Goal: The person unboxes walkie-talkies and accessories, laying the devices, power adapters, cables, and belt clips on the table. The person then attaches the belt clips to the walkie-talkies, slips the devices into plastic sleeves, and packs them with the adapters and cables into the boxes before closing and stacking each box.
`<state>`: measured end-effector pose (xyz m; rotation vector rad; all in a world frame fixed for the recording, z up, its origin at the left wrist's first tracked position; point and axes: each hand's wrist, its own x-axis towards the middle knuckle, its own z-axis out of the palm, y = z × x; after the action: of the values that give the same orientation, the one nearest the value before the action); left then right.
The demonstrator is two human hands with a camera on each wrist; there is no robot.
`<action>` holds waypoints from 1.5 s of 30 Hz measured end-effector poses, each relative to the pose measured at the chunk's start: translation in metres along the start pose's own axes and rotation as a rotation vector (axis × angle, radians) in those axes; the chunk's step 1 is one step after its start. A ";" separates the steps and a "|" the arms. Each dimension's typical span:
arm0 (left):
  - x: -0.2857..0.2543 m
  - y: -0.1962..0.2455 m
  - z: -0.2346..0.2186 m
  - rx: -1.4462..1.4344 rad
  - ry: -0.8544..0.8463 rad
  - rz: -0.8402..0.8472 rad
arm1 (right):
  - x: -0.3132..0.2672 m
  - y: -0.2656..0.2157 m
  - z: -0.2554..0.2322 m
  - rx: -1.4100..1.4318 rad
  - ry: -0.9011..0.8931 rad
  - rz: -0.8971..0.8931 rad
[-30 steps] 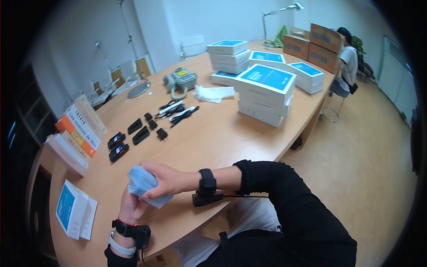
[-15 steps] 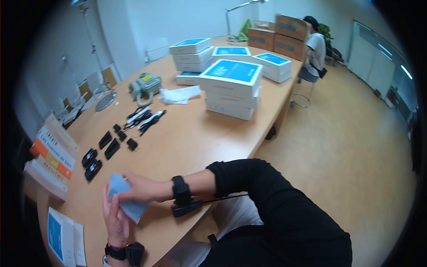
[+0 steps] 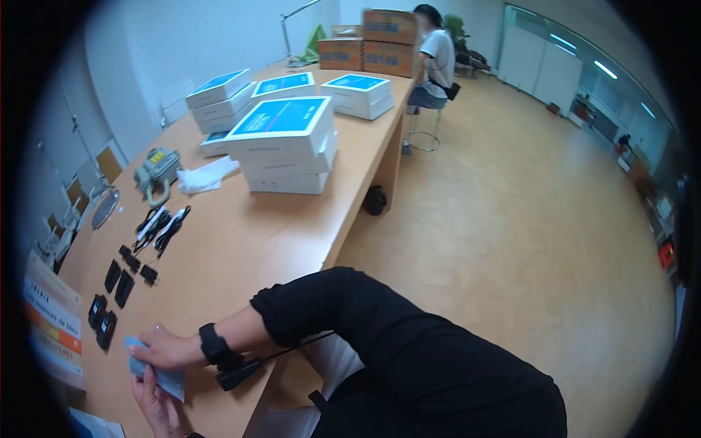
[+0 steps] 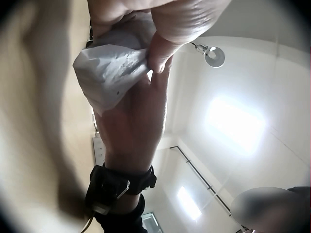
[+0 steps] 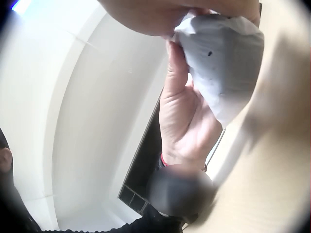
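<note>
A crumpled light-blue cloth (image 3: 171, 382) with small dark specks is between my two hands, close over the near left part of the table (image 3: 219, 285). My right hand (image 3: 168, 350) grips it from above, fingers and thumb folded over its upper end. From below, my left hand (image 3: 156, 406) holds the cloth, its thumb upright against it in the right wrist view. The cloth (image 5: 226, 63) hangs in a loose fold beside the left palm. Whether something is wrapped inside, I cannot tell.
Black devices (image 3: 106, 330) and bundled cables (image 3: 159, 228) lie beyond my hands. Books (image 3: 52, 321) stand at the left. White boxes (image 3: 288, 157) with blue tops are stacked further back, near a grey-green telephone (image 3: 156, 174). A person (image 3: 436, 62) sits by cardboard boxes (image 3: 391, 58).
The head view has turned right, so the table and hands sit further left. My left fingers, straighter half a second ago, now close in with the thumb against the cloth. The right hand keeps its grip.
</note>
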<state>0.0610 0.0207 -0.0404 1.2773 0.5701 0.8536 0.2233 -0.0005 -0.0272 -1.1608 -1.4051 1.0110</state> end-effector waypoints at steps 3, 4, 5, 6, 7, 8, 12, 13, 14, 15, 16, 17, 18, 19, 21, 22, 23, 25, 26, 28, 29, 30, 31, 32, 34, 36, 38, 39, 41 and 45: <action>0.006 -0.008 -0.031 -0.133 -0.054 -0.082 | -0.013 -0.006 -0.013 -0.107 0.054 0.023; 0.009 -0.005 -0.037 -0.173 -0.092 -0.160 | -0.022 -0.011 -0.026 -0.273 0.049 -0.236; 0.008 0.003 -0.023 -0.176 -0.118 -0.173 | -0.035 -0.018 -0.041 -0.444 0.040 -0.489; 0.000 0.009 -0.010 -0.162 0.001 -0.169 | -0.049 -0.026 -0.061 -0.574 0.083 -0.667; -0.007 0.015 0.003 -0.145 0.129 -0.164 | -0.066 -0.040 -0.087 -0.702 0.117 -0.845; -0.009 0.018 0.013 -0.106 0.149 -0.154 | -0.090 -0.066 -0.120 -0.882 0.321 -1.066; -0.004 0.008 -0.001 -0.106 0.146 -0.173 | -0.144 -0.113 -0.250 -1.502 0.889 -0.798; -0.005 0.006 -0.005 -0.106 0.136 -0.180 | -0.150 -0.108 -0.277 -1.591 1.013 -0.681; -0.005 0.005 -0.009 -0.110 0.121 -0.184 | -0.161 -0.105 -0.294 -1.630 1.017 -0.566; -0.004 0.005 -0.009 -0.116 0.106 -0.187 | -0.168 -0.095 -0.305 -1.636 1.022 -0.556; -0.006 0.008 -0.003 -0.140 0.144 -0.186 | -0.174 -0.085 -0.314 -1.531 0.799 -0.356; -0.006 0.008 -0.003 -0.143 0.139 -0.189 | -0.178 -0.075 -0.322 -1.407 0.580 -0.166; -0.008 0.008 -0.004 -0.123 0.110 -0.176 | -0.182 -0.067 -0.323 -1.410 0.580 -0.163; -0.009 0.008 -0.005 -0.104 0.080 -0.164 | -0.186 -0.058 -0.321 -1.606 0.597 -0.239; -0.010 0.007 -0.004 -0.095 0.072 -0.166 | -0.188 -0.050 -0.325 -1.803 0.612 -0.310; -0.010 0.007 -0.003 -0.086 0.067 -0.164 | -0.184 -0.052 -0.327 -1.791 0.662 -0.340; -0.010 0.007 -0.001 -0.085 0.062 -0.165 | -0.180 -0.054 -0.330 -1.779 0.712 -0.369; -0.011 0.008 0.003 -0.029 0.131 -0.164 | -0.176 -0.061 -0.334 -1.888 0.708 -0.413; -0.012 0.009 0.005 -0.029 0.129 -0.164 | -0.173 -0.064 -0.335 -1.995 0.695 -0.466; -0.014 0.011 0.009 -0.040 0.108 -0.165 | -0.159 -0.059 -0.344 -1.902 0.650 -0.363; -0.013 0.009 0.006 -0.044 0.110 -0.163 | -0.155 -0.054 -0.349 -1.805 0.605 -0.266; -0.011 0.007 0.002 -0.063 0.128 -0.174 | -0.154 -0.053 -0.352 -1.807 0.601 -0.271; -0.010 0.006 -0.001 -0.082 0.147 -0.185 | -0.152 -0.051 -0.355 -1.841 0.624 -0.356; -0.011 0.005 -0.004 -0.085 0.151 -0.183 | -0.150 -0.049 -0.357 -1.872 0.646 -0.442; -0.011 0.005 -0.003 -0.096 0.119 -0.175 | -0.152 -0.050 -0.359 -1.879 0.637 -0.461; -0.010 0.006 -0.003 -0.092 0.138 -0.192 | -0.156 -0.051 -0.359 -1.886 0.630 -0.474; -0.010 0.007 -0.001 -0.088 0.158 -0.209 | -0.157 -0.051 -0.360 -1.866 0.615 -0.447; -0.010 0.007 0.000 -0.089 0.150 -0.191 | -0.158 -0.051 -0.360 -1.865 0.613 -0.447; -0.010 0.006 -0.001 -0.089 0.148 -0.172 | -0.158 -0.052 -0.359 -1.867 0.638 -0.517; -0.011 0.007 -0.001 -0.078 0.119 -0.169 | -0.162 -0.060 -0.356 -1.756 0.671 -0.517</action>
<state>0.0521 0.0129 -0.0346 1.0960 0.7221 0.8068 0.5724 -0.1696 0.0515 -1.7995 -1.6952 -1.2598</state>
